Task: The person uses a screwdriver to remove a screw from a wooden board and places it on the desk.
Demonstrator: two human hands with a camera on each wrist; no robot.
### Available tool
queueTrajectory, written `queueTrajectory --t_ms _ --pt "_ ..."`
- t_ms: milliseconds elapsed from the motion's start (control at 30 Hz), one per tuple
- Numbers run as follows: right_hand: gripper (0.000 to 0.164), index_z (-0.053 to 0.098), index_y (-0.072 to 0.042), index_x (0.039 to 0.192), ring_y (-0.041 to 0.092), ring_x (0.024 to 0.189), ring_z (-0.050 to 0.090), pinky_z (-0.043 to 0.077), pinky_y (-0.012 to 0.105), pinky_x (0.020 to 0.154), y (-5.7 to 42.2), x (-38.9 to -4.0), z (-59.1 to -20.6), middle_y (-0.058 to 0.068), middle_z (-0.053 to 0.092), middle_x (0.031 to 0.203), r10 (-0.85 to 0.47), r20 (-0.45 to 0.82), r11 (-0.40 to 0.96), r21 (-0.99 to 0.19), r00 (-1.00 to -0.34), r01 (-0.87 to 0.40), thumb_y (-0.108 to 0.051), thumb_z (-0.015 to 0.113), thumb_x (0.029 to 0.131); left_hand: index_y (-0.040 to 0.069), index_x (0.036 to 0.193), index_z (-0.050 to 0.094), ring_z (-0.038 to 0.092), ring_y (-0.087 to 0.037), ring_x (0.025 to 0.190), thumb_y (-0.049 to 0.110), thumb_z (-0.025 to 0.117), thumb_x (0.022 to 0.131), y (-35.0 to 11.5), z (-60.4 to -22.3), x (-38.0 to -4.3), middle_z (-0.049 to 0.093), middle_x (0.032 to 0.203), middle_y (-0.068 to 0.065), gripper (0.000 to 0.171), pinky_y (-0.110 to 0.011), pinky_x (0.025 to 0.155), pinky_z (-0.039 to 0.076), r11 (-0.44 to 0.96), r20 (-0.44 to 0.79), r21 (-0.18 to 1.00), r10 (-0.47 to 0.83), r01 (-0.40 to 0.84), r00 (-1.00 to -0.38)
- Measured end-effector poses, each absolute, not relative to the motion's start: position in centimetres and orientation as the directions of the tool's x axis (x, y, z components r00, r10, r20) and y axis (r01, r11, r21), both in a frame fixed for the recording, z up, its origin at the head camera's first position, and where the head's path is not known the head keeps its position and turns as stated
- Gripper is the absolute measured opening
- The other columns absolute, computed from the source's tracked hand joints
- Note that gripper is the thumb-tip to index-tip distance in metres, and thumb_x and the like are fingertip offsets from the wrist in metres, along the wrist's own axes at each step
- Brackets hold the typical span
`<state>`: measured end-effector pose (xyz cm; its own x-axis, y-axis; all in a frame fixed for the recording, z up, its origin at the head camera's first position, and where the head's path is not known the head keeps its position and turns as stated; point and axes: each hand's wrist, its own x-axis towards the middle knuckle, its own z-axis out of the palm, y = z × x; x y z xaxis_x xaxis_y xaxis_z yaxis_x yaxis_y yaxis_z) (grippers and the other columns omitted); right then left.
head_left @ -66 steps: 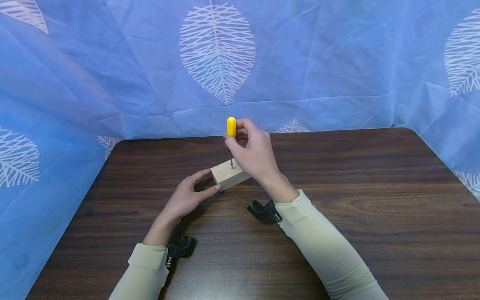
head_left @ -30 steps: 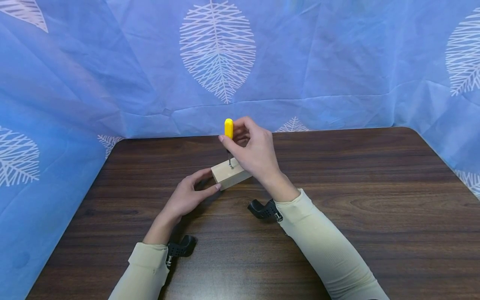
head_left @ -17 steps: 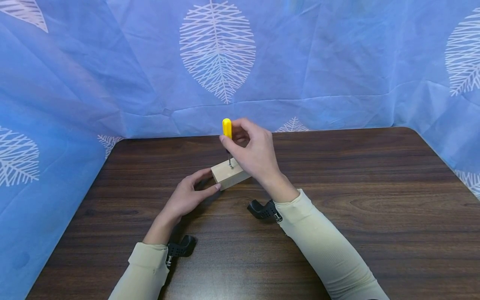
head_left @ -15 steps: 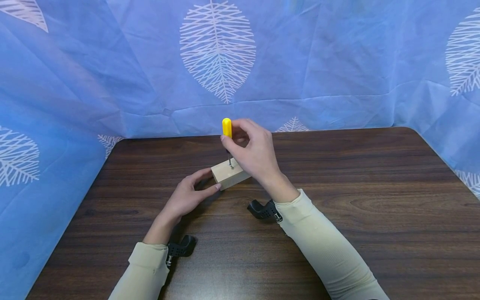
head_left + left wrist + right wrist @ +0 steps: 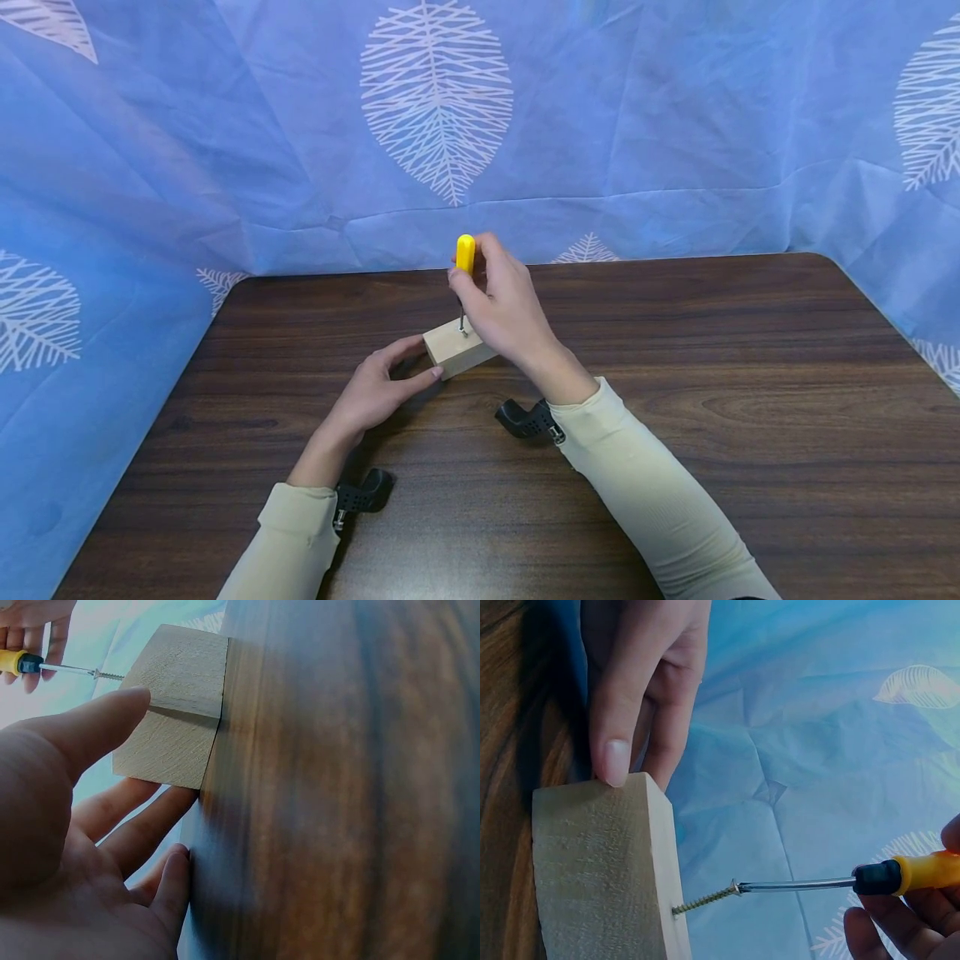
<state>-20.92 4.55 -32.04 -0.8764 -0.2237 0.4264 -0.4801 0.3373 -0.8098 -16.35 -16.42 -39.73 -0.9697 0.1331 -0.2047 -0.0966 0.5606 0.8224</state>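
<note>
A pale wooden block (image 5: 463,360) lies on the table, slanting up to the right. My left hand (image 5: 371,392) holds its near-left end, thumb on one side and fingers on the other. Above the block, my right hand (image 5: 510,312) pinches the yellow handle of a screwdriver (image 5: 465,254). In the right wrist view the screwdriver tip meets the head of a screw (image 5: 705,901), whose threaded shank stands partly out of the block, at a slant to the screwdriver shaft. The right hand hides the block's far end in the head view.
The dark wood-grain table (image 5: 750,375) spreads around both hands. Behind it hangs a blue cloth (image 5: 637,125) with white leaf prints. Black wrist-camera mounts (image 5: 367,492) stick out by both sleeves, low over the tabletop.
The screwdriver handle leaned left, then swung back right within the last half second, along with the right fingers. The left hand and block stay in place.
</note>
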Motion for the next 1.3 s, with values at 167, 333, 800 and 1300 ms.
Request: queueTrajectory --t_ms 167,333,800,1300 --pt "0.022 0.059 -0.008 0.114 0.019 0.098 0.065 0.059 0.036 0.091 4.39 -21.04 -32.14 0.006 0.065 0.105 -0.233 0.458 0.341 -0.788 -0.858 -0.513 -0.029 0.064 0.109 0.022 0.163 0.048 0.038 -0.036 0.161 0.042 0.076 0.101 -16.41 -39.72 -16.36 0.053 0.165 -0.008 0.071 -0.067 0.128 0.030 0.560 -0.201 0.824 0.138 -0.092 -0.970" --pt "0.023 0.064 -0.007 0.108 0.019 0.090 0.066 0.061 0.035 0.084 4.40 -21.11 -32.14 0.006 0.066 0.100 -0.205 0.505 0.338 -0.768 -0.839 -0.544 -0.025 0.077 0.102 0.021 0.163 0.048 0.039 -0.036 0.160 0.042 0.076 0.101 -16.43 -39.74 -16.39 0.053 0.165 -0.009 0.070 -0.068 0.129 0.029 0.556 -0.199 0.826 0.141 -0.089 -0.970" --pt "0.032 0.066 -0.008 0.107 0.015 0.084 0.076 0.059 0.031 0.076 4.67 -20.91 -32.09 0.004 0.077 0.096 -0.137 0.521 0.312 -0.784 -0.842 -0.536 -0.020 0.090 0.090 0.021 0.163 0.048 0.040 -0.036 0.160 0.040 0.076 0.102 -16.48 -39.72 -16.30 0.052 0.166 -0.009 0.070 -0.066 0.128 0.032 0.548 -0.193 0.833 0.146 -0.083 -0.970" --pt "0.022 0.081 -0.007 0.113 0.015 0.085 0.071 0.061 0.031 0.079 4.71 -20.82 -32.07 0.005 0.072 0.102 -0.188 0.526 0.294 -0.776 -0.829 -0.559 -0.015 0.083 0.094 0.024 0.162 0.049 0.041 -0.035 0.159 0.041 0.076 0.101 -16.43 -39.82 -16.30 0.053 0.165 -0.008 0.069 -0.066 0.127 0.034 0.549 -0.195 0.832 0.146 -0.085 -0.970"
